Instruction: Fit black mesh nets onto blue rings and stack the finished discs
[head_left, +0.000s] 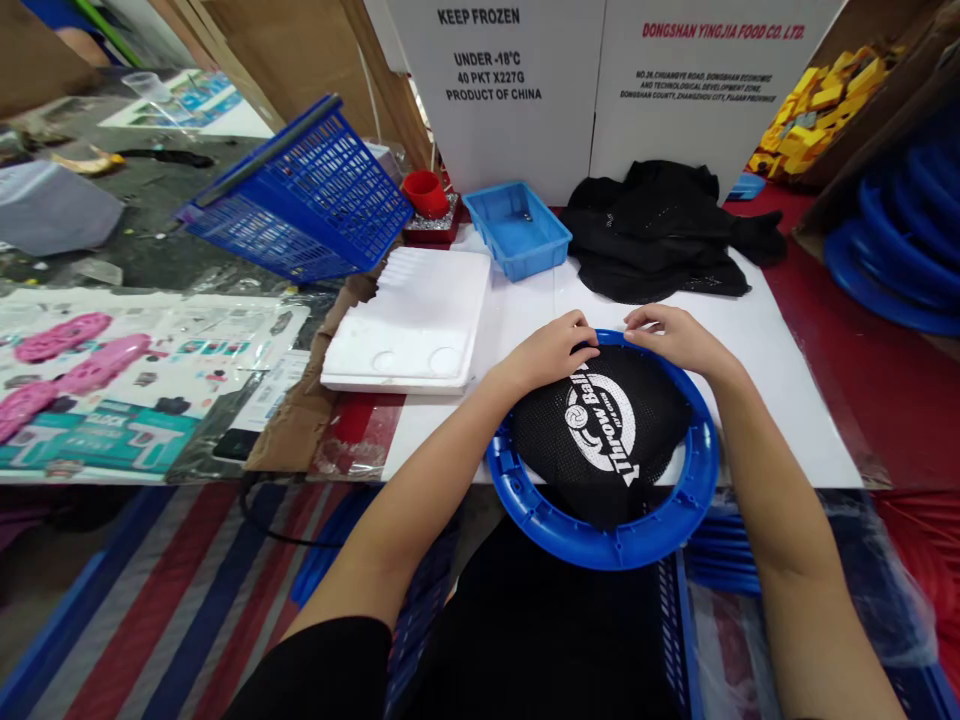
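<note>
A blue plastic ring (604, 545) overhangs the near edge of the white tabletop, toward my lap. Inside it lies a black mesh net (547, 430) with white "Throw Ball" lettering. My left hand (556, 350) has its fingers curled at the far left of the rim, pinching the net's edge against the ring. My right hand (671, 338) is at the far rim, just right of the left one, thumb and fingertips closed on the ring. Whether a small part sits between the fingertips is hidden. Beyond the hands, more black mesh nets (660, 235) lie in a pile.
A light-blue tray (517, 235) with small bits in it stands behind a white foam block (409, 320). A blue basket (300, 200) leans at the left, near a red cup (426, 192). White cartons (517, 130) wall the back. Blue rings (900, 240) are stacked at right.
</note>
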